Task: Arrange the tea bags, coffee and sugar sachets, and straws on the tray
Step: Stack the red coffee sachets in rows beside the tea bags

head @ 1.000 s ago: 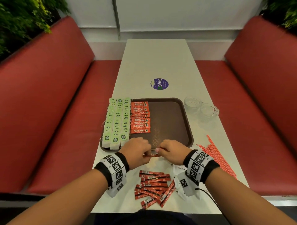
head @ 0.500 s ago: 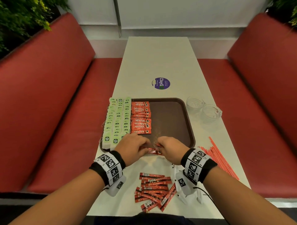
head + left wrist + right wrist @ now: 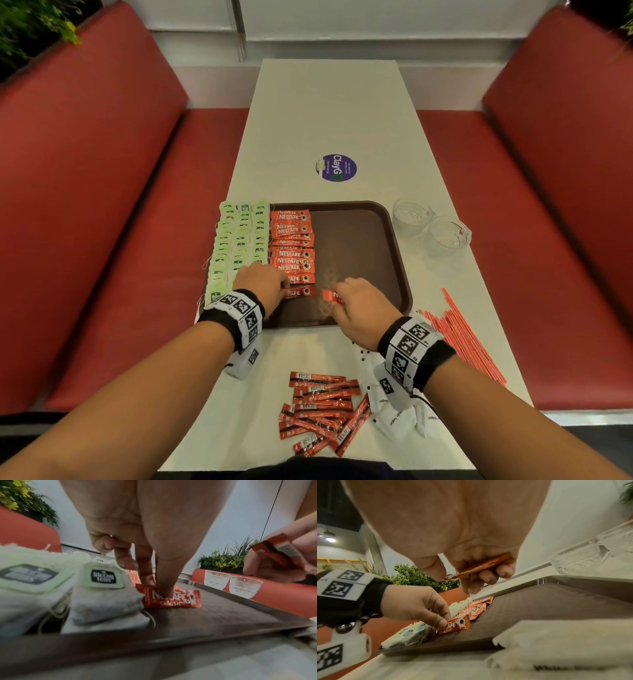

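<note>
A brown tray (image 3: 359,257) holds three columns of green tea bags (image 3: 239,240) at its left and a column of red coffee sachets (image 3: 291,240) beside them. My left hand (image 3: 286,289) pinches the nearest coffee sachet (image 3: 303,292) flat on the tray at the column's near end; thumb and finger sit on the same sachet (image 3: 171,599) in the left wrist view. My right hand (image 3: 337,301) hovers just above the tray's near part and grips another coffee sachet (image 3: 330,296), which the right wrist view shows as a sachet (image 3: 481,566) between thumb and curled fingers.
Loose red coffee sticks (image 3: 322,407) lie on the table near me, white sugar sachets (image 3: 397,418) to their right. Red straws (image 3: 462,339) lie along the right table edge. Two glass cups (image 3: 431,226) stand right of the tray. Red benches flank the table.
Both hands moved forward from the tray's front edge onto the tray and parted. The left one set a sachet at the column's near end; the right one kept another.
</note>
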The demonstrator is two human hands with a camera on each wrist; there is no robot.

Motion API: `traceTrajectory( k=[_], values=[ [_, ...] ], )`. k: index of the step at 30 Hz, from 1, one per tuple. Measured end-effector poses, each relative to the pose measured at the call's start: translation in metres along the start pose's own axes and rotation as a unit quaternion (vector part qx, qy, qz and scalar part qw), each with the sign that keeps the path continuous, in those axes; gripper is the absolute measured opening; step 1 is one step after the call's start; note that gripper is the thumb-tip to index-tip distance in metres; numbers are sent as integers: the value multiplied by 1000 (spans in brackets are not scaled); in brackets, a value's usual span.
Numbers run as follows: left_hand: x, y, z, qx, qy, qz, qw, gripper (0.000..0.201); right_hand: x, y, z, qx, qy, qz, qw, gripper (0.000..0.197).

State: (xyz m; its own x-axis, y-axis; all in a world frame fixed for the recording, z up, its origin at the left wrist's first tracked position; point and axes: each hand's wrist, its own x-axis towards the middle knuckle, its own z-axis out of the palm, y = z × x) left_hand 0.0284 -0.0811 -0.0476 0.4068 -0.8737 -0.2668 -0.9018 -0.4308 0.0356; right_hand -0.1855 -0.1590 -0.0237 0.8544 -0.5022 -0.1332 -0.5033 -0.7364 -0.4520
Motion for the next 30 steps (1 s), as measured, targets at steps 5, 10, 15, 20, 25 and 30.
traceTrajectory(
  k=[5,10,15,20,25,30],
  values=[
    [7,-3,5,-20,3,12,1000,21,7,2,-3,-32,-8,8,999,15],
    [8,-2,1,1,-46,38,998,18,13,1,-6,-42,-14,11,999,27],
    [13,-1,-3,34,-33,47,998,17,19,-1,-5,-35,-21,15,999,30],
    [18,2,-7,47,-29,52,997,18,22,-1,-3,-29,-25,15,999,34],
    [19,3,-8,44,-15,53,998,17,23,1,-3,-22,-37,22,999,37],
    [9,5,-17,-97,60,102,988,31,24,-3,-6,57,-9,49,997,41]
  ],
)
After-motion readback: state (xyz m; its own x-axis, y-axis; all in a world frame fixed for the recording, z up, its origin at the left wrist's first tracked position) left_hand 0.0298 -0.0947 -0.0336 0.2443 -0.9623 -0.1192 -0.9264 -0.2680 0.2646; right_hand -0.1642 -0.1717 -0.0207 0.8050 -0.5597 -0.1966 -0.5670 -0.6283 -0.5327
